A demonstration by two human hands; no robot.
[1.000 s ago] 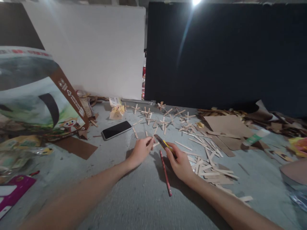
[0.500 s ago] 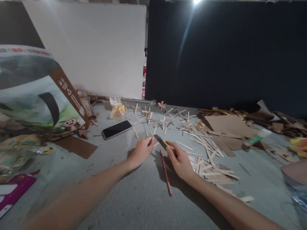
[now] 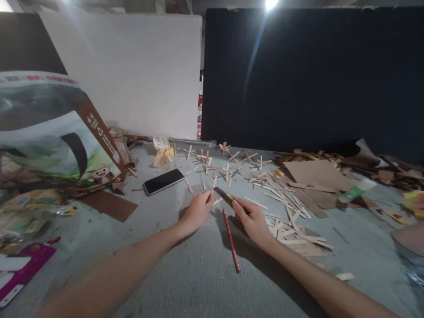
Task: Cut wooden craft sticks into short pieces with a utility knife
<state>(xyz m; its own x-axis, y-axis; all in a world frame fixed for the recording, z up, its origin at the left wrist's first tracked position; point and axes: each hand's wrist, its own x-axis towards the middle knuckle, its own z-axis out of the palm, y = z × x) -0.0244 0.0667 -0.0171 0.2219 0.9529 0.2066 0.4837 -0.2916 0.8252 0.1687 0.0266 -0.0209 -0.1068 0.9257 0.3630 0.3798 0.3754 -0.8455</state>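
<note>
My left hand (image 3: pixel 199 208) pinches a small wooden stick (image 3: pixel 215 183) that points up from its fingertips. Close on its right, my right hand (image 3: pixel 253 218) is closed round a yellow and black utility knife (image 3: pixel 224 196), whose dark front end lies near the stick. Whether the knife touches the stick is too small to tell. Below the knife, between my forearms, a red pencil (image 3: pixel 232 243) lies on the grey table (image 3: pixel 185 282). Loose craft sticks (image 3: pixel 285 229) are heaped right of my right hand. Several crossed stick pieces (image 3: pixel 233 157) stand or lie beyond both hands.
A black phone (image 3: pixel 164 181) lies left of the hands. At the far left are a large printed bag (image 3: pixel 99 150), brown cardboard (image 3: pixel 111 206) and a magenta object (image 3: pixel 33 265). Cardboard sheets (image 3: pixel 318 179) and a glue stick (image 3: pixel 357 191) lie at the right. White and black panels stand behind.
The whole view has shifted slightly downward in the frame. My right hand and the knife have tilted a little, with the knife's front still beside the stick in my left hand.
</note>
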